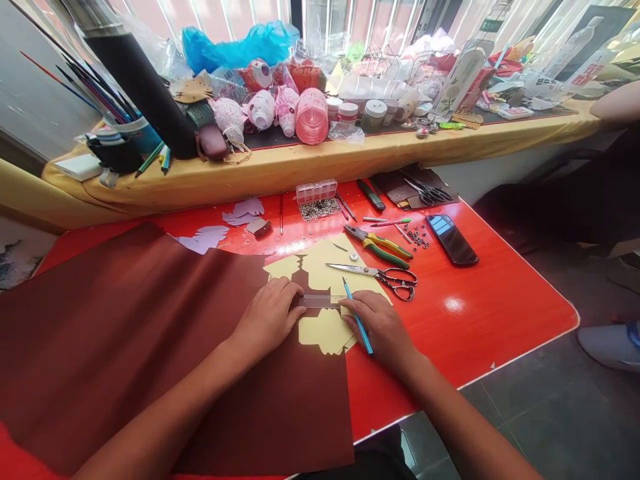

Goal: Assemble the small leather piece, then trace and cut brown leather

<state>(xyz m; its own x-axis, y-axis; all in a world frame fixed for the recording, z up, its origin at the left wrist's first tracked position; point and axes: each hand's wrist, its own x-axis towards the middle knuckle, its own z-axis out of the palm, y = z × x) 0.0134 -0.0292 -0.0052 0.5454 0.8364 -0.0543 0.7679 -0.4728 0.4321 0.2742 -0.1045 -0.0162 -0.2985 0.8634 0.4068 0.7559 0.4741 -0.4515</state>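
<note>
A clear ruler (316,301) lies across the brown leather sheet (210,393) and pale yellow paper cutouts (320,331). My left hand (273,310) is closed on the ruler's left end, with thumb and fingers pinching it. At the other end, my right hand (377,323) holds a blue pencil (361,327) slanting between its fingers, its tip pointing away from me. The fingers of that hand also rest by the ruler's right end, partly covering it. Just beyond lie scissors (373,270), blades pointing left, and pliers (379,245) with yellow-green handles.
On the red table (480,320) are a phone (453,240), small metal fasteners (417,237), a utility knife (371,195), a clear box of metal parts (319,200) and black scissors (427,192). A crowded yellow-covered ledge (280,160) runs behind. Another person's foot (610,347) shows at right.
</note>
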